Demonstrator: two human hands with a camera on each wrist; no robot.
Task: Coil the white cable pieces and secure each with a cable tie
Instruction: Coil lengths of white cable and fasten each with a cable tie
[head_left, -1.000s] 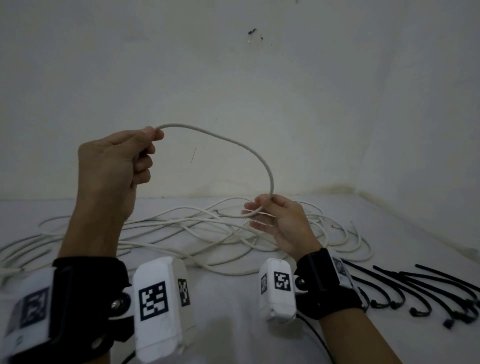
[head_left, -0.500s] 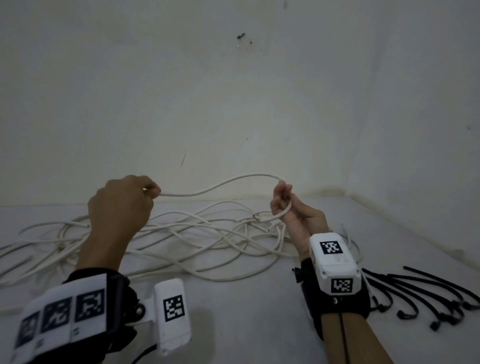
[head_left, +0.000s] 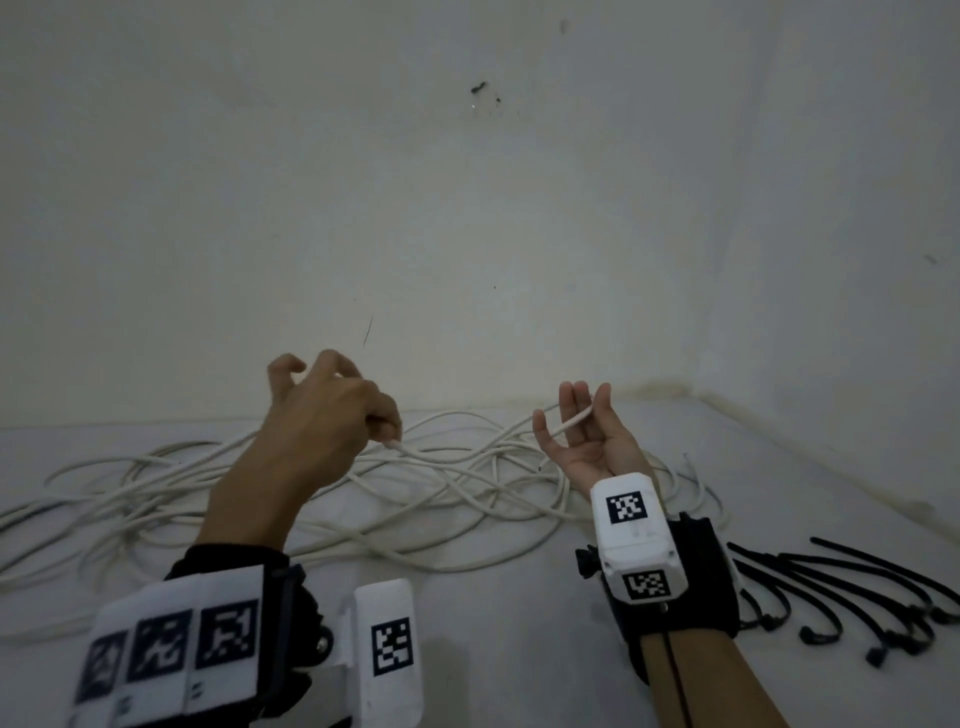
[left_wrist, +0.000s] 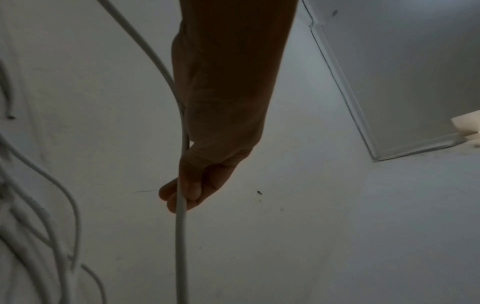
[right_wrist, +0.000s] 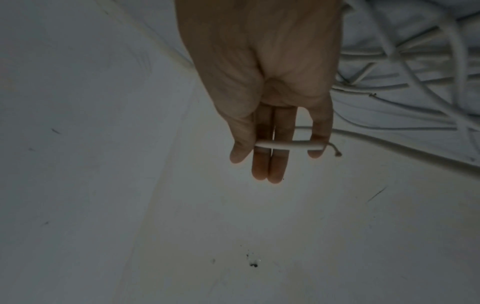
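While the head view shows most of the white cable (head_left: 332, 499) lying in a loose tangle on the pale floor (head_left: 493, 623), one strand is lifted between the hands. The left hand (head_left: 322, 415) pinches it near the fingertips; the right hand (head_left: 582, 431) is palm-up, the cable end laid across its nearly straight fingers. Black cable ties (head_left: 841, 597) wait off to the right, untouched, so no coil exists yet.

Left wrist cam: thumb and fingers (left_wrist: 182, 195) clamp the strand, which runs on down past the lens.

Right wrist cam: the cable end (right_wrist: 285, 145) sits crosswise on the fingers (right_wrist: 270, 160), thumb at one side, frayed tip poking out. Honestly that hold looks flimsy. I'd guess a tug from the tangle snagging could slide the end right off.
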